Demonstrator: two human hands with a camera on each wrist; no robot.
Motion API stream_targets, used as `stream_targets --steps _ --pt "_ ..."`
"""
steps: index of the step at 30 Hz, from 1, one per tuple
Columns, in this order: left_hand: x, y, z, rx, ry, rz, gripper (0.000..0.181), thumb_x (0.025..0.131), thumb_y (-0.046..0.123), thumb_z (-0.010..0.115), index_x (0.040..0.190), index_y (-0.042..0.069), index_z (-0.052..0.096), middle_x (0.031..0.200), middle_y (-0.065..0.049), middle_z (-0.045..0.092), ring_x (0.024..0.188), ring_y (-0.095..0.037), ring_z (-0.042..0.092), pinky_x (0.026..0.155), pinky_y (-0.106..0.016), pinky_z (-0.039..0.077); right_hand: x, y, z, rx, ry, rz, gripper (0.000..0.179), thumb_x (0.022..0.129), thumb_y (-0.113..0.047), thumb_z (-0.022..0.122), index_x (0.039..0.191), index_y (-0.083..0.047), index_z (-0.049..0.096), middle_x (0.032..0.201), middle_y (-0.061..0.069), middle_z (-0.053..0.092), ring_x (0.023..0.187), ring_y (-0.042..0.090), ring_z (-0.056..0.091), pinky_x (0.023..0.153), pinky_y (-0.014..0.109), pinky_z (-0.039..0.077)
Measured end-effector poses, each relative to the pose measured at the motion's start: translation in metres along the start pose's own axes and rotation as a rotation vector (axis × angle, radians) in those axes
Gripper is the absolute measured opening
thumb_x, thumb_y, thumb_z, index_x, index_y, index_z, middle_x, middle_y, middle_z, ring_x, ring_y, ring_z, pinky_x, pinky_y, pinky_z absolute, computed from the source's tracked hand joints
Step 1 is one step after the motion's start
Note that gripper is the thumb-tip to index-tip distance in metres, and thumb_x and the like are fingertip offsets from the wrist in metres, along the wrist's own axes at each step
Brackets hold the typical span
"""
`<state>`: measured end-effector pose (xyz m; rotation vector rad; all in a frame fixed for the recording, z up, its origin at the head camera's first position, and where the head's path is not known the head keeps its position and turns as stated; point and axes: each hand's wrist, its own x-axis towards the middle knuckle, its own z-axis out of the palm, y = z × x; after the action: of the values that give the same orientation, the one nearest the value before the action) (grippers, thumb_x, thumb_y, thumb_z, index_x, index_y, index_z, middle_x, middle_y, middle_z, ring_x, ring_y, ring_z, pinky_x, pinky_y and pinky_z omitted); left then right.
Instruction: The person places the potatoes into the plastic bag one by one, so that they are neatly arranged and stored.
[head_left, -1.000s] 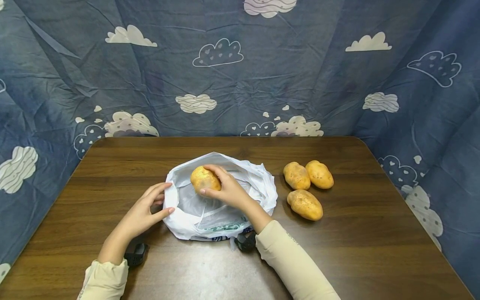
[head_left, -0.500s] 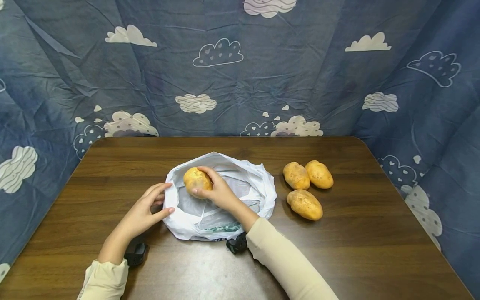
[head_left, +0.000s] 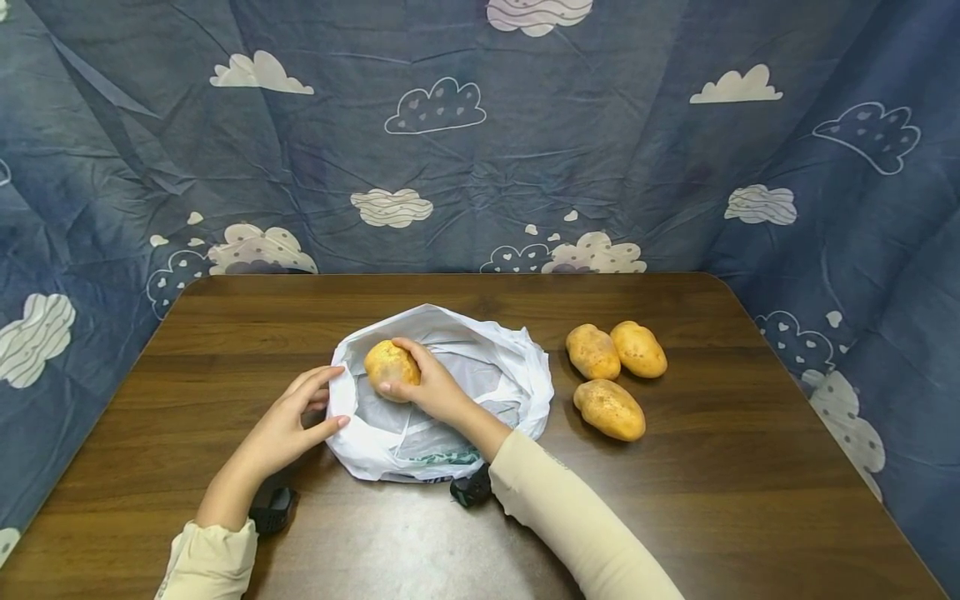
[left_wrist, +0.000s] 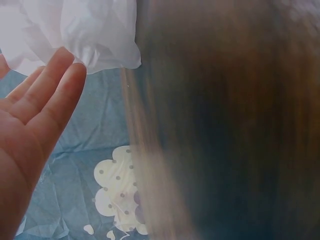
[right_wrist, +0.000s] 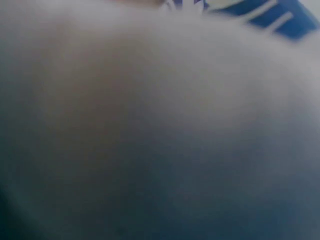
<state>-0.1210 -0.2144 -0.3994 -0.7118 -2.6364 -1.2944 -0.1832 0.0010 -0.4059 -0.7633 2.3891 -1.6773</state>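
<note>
As seen from the person's head, looking down on a wooden table point(head_left: 720, 467), the left hand point(head_left: 279, 427) comes first, at the left. Its fingers and thumb are extended and spread apart, their tips touching the left rim of a white plastic bag point(head_left: 362, 442) without curling round it. The left wrist view also shows those fingers nearly straight against the white plastic.

Just right of that rim, within the outline of the bag's wide mouth and toward its left end, is the held potato point(head_left: 386, 367). It sits near the left fingertips, apart from them. Its long axis is hard to tell, and so is its height above the bag's bottom.

The right hand point(head_left: 438, 387) grasps this potato from the right, thumb on the near side and fingers on the far side, the forearm crossing the bag's near right edge. The right wrist view is too blurred to add detail.

Farther right, beyond the bag, lie three more potatoes: a rear left one point(head_left: 593, 352), a rear right one point(head_left: 639, 349) and a front one point(head_left: 610, 410), all nearer the right arm.
</note>
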Motion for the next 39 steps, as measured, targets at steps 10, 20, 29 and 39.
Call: stream_targets --steps 10,20,29,39 --pt "0.001 0.022 -0.004 -0.001 -0.014 -0.025 0.055 0.077 -0.007 0.065 0.125 -0.012 0.039 0.123 -0.029 0.037 0.096 -0.041 0.053 0.081 -0.05 0.045 -0.001 0.0 0.0 -0.015 0.003 -0.029 0.06 0.079 -0.007 0.068 0.13 0.003 0.038 0.129 0.019 0.042 0.114 0.029 0.042 0.098 0.038 0.035" --pt "0.002 0.016 -0.003 -0.003 -0.01 -0.001 0.056 0.076 -0.008 0.065 0.125 -0.012 0.039 0.123 -0.029 0.036 0.096 -0.041 0.053 0.081 -0.051 0.045 -0.003 -0.007 -0.006 0.005 0.047 -0.072 0.057 0.08 -0.005 0.067 0.129 0.005 0.039 0.132 0.019 0.041 0.124 0.028 0.033 0.105 0.036 0.025" --pt "0.0 -0.018 0.004 0.005 -0.009 0.001 0.062 0.077 0.001 0.069 0.131 -0.002 0.038 0.129 -0.02 0.036 0.099 -0.033 0.054 0.083 -0.044 0.046 -0.002 0.017 -0.015 -0.023 0.092 -0.085 0.061 0.081 -0.017 0.068 0.134 -0.009 0.039 0.135 0.005 0.04 0.125 0.02 0.034 0.104 0.033 0.027" --pt "0.001 0.011 -0.001 0.015 -0.007 0.021 0.056 0.076 -0.006 0.066 0.125 -0.011 0.039 0.122 -0.028 0.037 0.094 -0.041 0.054 0.079 -0.05 0.046 -0.014 0.009 -0.033 -0.036 0.151 -0.195 0.063 0.079 -0.015 0.07 0.134 -0.007 0.039 0.135 0.007 0.041 0.122 0.021 0.037 0.103 0.027 0.029"
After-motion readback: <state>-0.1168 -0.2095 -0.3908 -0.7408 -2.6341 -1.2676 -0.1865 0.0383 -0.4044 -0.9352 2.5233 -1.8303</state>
